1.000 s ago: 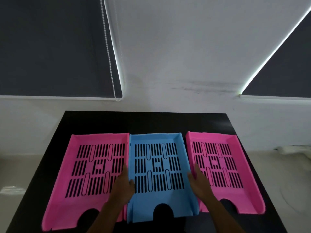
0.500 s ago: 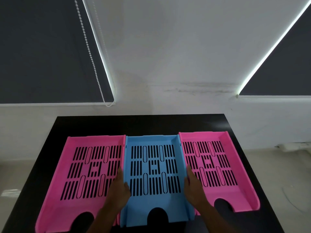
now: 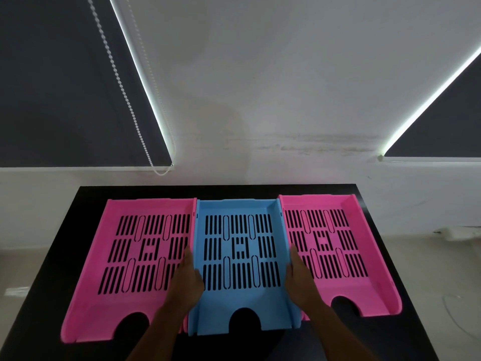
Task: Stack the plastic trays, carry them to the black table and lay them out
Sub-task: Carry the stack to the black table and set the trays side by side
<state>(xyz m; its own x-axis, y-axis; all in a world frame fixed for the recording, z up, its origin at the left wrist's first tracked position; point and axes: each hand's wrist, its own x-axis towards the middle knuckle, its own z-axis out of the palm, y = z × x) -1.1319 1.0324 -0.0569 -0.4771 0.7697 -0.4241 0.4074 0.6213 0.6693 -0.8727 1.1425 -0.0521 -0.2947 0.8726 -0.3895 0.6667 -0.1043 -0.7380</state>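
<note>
Blue tray: flat on the black table, middle of a row of three, its side walls touching the pink trays on either side.
Left pink tray: just beside the blue one, notched front edge toward the person.
Right pink tray: on the other side, same way round.
Left hand: fingers extended, pressed flat along the blue tray's left wall.
Right hand: fingers extended against the right wall; the tray sits squeezed between both palms.
</note>
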